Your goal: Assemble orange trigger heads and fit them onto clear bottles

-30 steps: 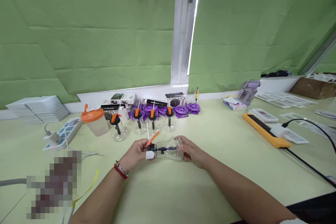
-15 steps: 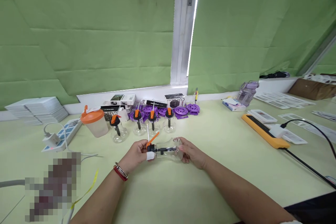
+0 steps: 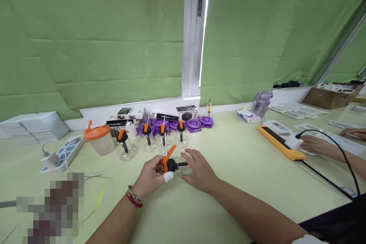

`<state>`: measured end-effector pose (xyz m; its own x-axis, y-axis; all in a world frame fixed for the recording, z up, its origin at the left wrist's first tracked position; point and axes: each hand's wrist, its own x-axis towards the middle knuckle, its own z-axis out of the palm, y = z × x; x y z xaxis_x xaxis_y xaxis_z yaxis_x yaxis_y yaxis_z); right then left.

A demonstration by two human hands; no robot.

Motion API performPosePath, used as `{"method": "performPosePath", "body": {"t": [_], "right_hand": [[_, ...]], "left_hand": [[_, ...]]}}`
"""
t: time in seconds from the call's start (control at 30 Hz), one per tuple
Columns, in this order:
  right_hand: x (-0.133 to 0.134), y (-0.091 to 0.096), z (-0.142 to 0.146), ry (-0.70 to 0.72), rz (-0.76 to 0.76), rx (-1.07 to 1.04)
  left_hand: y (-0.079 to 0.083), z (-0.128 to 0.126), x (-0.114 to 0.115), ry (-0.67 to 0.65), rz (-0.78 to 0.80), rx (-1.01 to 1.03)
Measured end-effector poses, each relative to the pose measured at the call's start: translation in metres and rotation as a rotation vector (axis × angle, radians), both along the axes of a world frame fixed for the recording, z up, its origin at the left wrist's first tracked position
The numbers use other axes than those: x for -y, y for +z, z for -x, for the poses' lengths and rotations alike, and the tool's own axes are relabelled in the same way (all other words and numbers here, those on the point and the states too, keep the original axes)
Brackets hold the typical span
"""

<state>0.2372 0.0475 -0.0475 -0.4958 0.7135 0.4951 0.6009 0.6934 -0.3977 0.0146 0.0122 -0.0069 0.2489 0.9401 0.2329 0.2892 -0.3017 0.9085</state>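
Observation:
My left hand (image 3: 149, 175), with white tape on the thumb, grips the black cap of a glass dispenser bottle (image 3: 172, 165). The cap carries an orange lever and a thin pale spout, and a black stem runs down inside the clear glass. Lying on its side, the bottle points its base to the right. My right hand (image 3: 201, 171) curls over the glass body and hides most of it. Behind my hands stand several similar dispenser bottles (image 3: 127, 153) in a row, upright with orange and black tops.
Purple plastic pieces (image 3: 194, 124) and boxes (image 3: 187, 113) lie along the wall. An orange-lidded tub (image 3: 98, 133) and a power strip (image 3: 68, 152) stand left. Right are a yellow power strip (image 3: 278, 144), a purple bottle (image 3: 261, 103) and a co-worker's hand (image 3: 316, 144).
The bottle has turned so its cap tilts more towards me. My right hand has shifted from the bottle's base to over its body. A co-worker's hands have appeared at the right.

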Motion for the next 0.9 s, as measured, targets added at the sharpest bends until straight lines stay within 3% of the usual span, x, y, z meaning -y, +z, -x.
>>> {"method": "performPosePath", "body": {"t": [0.07,0.13,0.17,0.3,0.37,0.43,0.53,0.67,0.9], "right_hand": [[-0.007,-0.005,-0.003,-0.038,0.006,-0.094],[-0.017,-0.006,-0.011,-0.095,0.003,-0.221],[-0.024,-0.006,-0.017,-0.140,0.003,-0.284],[-0.058,-0.004,-0.045,-0.343,0.111,-0.413],[-0.074,-0.005,-0.057,-0.372,0.161,-0.360],[-0.087,-0.009,-0.064,-0.379,0.209,-0.340],[-0.101,-0.017,-0.067,-0.332,0.267,-0.360],[-0.115,-0.025,-0.065,-0.263,0.323,-0.385],[-0.137,-0.028,-0.064,-0.284,0.421,-0.388]], "left_hand": [[-0.002,-0.002,0.001,-0.011,-0.085,0.006],[-0.004,0.003,-0.002,0.089,-0.201,-0.051],[-0.005,0.008,-0.005,0.187,-0.271,-0.109],[-0.011,0.045,-0.025,0.797,-0.570,-0.259],[-0.015,0.067,-0.036,1.035,-0.575,-0.277],[-0.021,0.085,-0.045,1.185,-0.427,-0.266],[-0.030,0.102,-0.055,1.250,-0.211,-0.269],[-0.041,0.114,-0.066,1.216,-0.002,-0.275],[-0.055,0.131,-0.083,1.083,0.065,-0.260]]}}
